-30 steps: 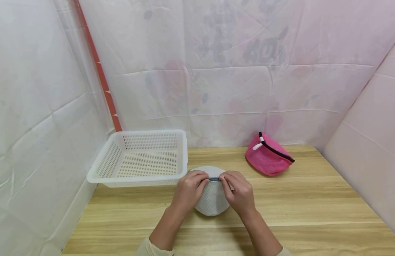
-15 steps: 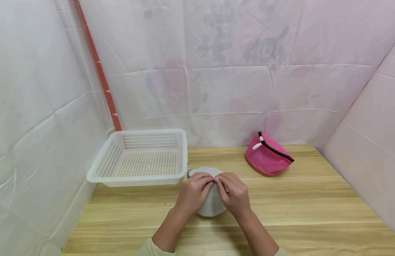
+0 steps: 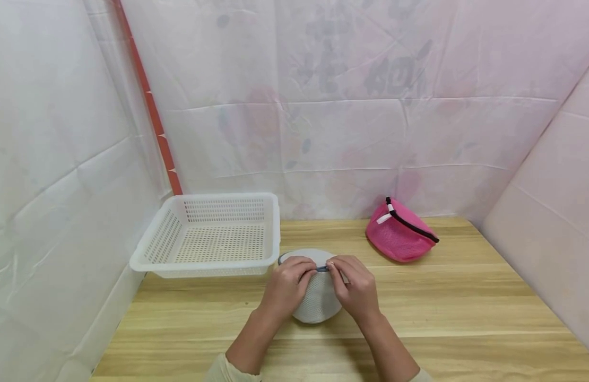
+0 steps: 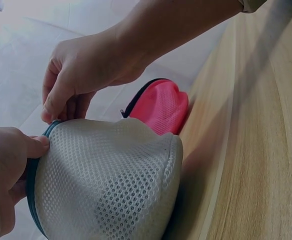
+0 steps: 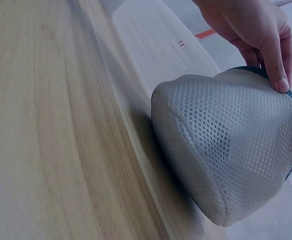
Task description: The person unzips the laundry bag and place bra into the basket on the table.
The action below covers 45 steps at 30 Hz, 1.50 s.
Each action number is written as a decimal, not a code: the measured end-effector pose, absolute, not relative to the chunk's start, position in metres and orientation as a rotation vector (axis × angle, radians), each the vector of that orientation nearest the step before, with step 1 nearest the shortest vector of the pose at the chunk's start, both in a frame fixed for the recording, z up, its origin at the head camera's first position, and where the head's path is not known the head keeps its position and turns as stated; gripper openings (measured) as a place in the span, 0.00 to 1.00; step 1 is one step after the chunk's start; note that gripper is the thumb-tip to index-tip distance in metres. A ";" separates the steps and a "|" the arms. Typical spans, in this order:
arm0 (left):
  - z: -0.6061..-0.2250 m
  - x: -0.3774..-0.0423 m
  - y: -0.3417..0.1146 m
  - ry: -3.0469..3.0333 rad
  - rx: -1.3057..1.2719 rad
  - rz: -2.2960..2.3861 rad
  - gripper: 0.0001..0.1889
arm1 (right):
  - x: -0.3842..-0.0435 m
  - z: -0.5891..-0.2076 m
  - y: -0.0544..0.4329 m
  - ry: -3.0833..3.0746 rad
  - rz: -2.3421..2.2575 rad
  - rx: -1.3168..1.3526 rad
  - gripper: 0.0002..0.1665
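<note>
White bag point(image 3: 317, 302) is at the lower centre of the head frame, between my two hands. From the left, the basket point(image 3: 204, 270) stands on the table point(image 3: 466, 318) left of centre, its near right corner close to the white bag. My left hand point(image 3: 285, 285) pinches the dark zip point(image 3: 321, 269) along the white bag's top edge. My right hand point(image 3: 358, 287) pinches that zip too, thumb against fingers, a short stretch showing between both grips. Right of centre, the pink bag point(image 3: 395, 239) lies near the table's far edge, its black zip point(image 3: 414, 227) slanting down rightward.
</note>
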<state>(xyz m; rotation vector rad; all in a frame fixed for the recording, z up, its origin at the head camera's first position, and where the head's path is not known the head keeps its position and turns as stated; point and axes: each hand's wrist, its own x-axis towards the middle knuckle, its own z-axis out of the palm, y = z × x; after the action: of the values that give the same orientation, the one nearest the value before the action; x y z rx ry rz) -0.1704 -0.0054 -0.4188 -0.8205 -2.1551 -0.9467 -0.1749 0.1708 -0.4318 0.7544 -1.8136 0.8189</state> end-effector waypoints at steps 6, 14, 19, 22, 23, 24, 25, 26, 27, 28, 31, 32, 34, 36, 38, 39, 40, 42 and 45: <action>-0.417 -0.171 -0.008 -2.150 -0.820 -0.964 0.04 | -0.176 -0.432 0.173 -1.814 0.821 0.744 0.04; -0.418 -0.172 -0.009 -2.152 -0.825 -0.973 0.04 | -0.177 -0.432 0.174 -1.813 0.823 0.744 0.06; -0.419 -0.173 -0.010 -2.152 -0.819 -0.973 0.04 | -0.176 -0.432 0.173 -1.817 0.818 0.737 0.05; -0.419 -0.173 -0.010 -2.159 -0.811 -0.975 0.04 | -0.175 -0.432 0.173 -1.818 0.814 0.737 0.06; -0.419 -0.173 -0.011 -2.162 -0.808 -0.977 0.04 | -0.175 -0.431 0.172 -1.818 0.814 0.738 0.06; -0.419 -0.173 -0.011 -2.164 -0.806 -0.977 0.04 | -0.175 -0.431 0.172 -1.818 0.812 0.738 0.07; -0.419 -0.173 -0.011 -2.165 -0.806 -0.979 0.05 | -0.175 -0.431 0.172 -1.818 0.812 0.740 0.08; -0.419 -0.173 -0.011 -2.166 -0.805 -0.980 0.05 | -0.175 -0.431 0.172 -1.816 0.811 0.741 0.08; -0.418 -0.173 -0.011 -2.164 -0.805 -0.980 0.05 | -0.175 -0.431 0.172 -1.816 0.809 0.741 0.09; -0.418 -0.173 -0.011 -2.161 -0.806 -0.976 0.05 | -0.174 -0.430 0.172 -1.816 0.808 0.741 0.09; -0.418 -0.173 -0.010 -2.146 -0.809 -0.963 0.05 | -0.174 -0.430 0.171 -1.818 0.808 0.739 0.08; -0.418 -0.173 -0.010 -2.143 -0.810 -0.957 0.05 | -0.174 -0.430 0.171 -1.821 0.807 0.737 0.08; -0.418 -0.173 -0.010 -2.143 -0.809 -0.948 0.05 | -0.174 -0.430 0.171 -1.827 0.809 0.735 0.07; -0.418 -0.173 -0.009 -2.151 -0.807 -0.947 0.05 | -0.174 -0.430 0.170 -1.832 0.809 0.732 0.07; -0.418 -0.173 -0.009 -2.159 -0.806 -0.949 0.05 | -0.173 -0.430 0.170 -1.837 0.810 0.730 0.06; -0.418 -0.172 -0.009 -2.162 -0.806 -0.952 0.05 | -0.173 -0.430 0.170 -1.838 0.811 0.730 0.06; -0.418 -0.172 -0.009 -2.163 -0.806 -0.953 0.05 | -0.173 -0.430 0.170 -1.839 0.811 0.729 0.05; -0.418 -0.172 -0.009 -2.162 -0.808 -0.956 0.05 | -0.173 -0.430 0.169 -1.842 0.812 0.727 0.05; -0.417 -0.171 -0.009 -2.159 -0.808 -0.955 0.05 | -0.172 -0.430 0.169 -1.844 0.810 0.724 0.05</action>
<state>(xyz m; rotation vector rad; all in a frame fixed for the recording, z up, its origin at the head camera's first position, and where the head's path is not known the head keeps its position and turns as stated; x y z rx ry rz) -0.1714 -0.0094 -0.4173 -0.8083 -2.1593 -0.9555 -0.1723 0.1686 -0.4302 0.7241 -1.8443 0.8101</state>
